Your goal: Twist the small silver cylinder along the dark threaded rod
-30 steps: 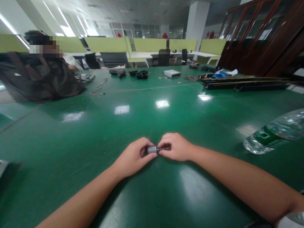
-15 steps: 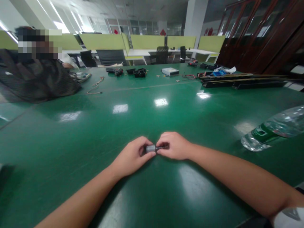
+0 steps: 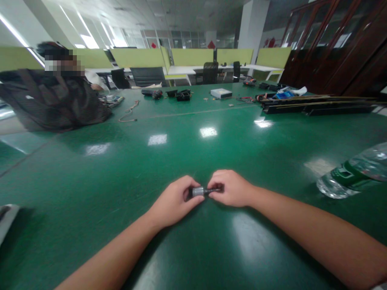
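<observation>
My left hand (image 3: 175,203) is closed around a small motor (image 3: 198,191), a silver cylinder with dark ends, held between thumb and fingers just above or on the green tabletop. From its right end a thin, dark, ridged shaft (image 3: 213,190) points toward my right hand (image 3: 231,187). The fingers of that hand are pinched on the shaft, and its far end is partly hidden by them. The motor lies about level, and a narrow gap separates the fingertips of both hands.
A clear bottle with a green label (image 3: 352,175) lies on its side at right. A dark bag (image 3: 60,100) stands far left, near a person. Across the table's back are a power drill (image 3: 152,94), black parts (image 3: 183,95), a silver box (image 3: 221,94) and dark rails (image 3: 320,105).
The whole scene has shifted slightly right and down in view. My right fingertips are a little farther from the left ones, so slightly more of the shaft's inner end shows.
</observation>
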Available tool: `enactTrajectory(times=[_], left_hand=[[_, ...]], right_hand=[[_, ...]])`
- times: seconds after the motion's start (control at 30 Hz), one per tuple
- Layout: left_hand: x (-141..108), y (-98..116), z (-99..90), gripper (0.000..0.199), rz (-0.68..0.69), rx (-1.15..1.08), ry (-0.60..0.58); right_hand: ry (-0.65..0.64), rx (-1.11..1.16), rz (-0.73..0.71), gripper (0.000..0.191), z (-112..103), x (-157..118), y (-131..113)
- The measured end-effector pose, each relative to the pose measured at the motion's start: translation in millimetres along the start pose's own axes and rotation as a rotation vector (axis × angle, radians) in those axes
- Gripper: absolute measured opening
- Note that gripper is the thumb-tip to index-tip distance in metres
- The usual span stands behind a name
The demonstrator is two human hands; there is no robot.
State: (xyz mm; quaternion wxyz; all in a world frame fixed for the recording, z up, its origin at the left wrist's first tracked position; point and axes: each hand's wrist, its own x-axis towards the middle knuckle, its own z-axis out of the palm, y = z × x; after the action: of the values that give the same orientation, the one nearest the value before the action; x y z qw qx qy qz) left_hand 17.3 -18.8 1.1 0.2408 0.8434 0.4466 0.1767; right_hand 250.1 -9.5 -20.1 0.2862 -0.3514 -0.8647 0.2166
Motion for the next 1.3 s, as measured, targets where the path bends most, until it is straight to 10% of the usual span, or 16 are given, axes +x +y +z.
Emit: enactTrajectory(times=[0.43, 1.3], left_hand=[[0.2, -0.5, -0.1, 0.026, -0.008, 0.023, -0.008], [0.7, 1.2, -1.1, 0.025, -0.004, 0.017, -0.003]], right_hand=[[-0.173, 0.034, 0.183, 0.01, -39.6, -6.8, 23.1], [-0.065, 0.114, 0.033, 0.019, -7.1, -1.3, 2.8]])
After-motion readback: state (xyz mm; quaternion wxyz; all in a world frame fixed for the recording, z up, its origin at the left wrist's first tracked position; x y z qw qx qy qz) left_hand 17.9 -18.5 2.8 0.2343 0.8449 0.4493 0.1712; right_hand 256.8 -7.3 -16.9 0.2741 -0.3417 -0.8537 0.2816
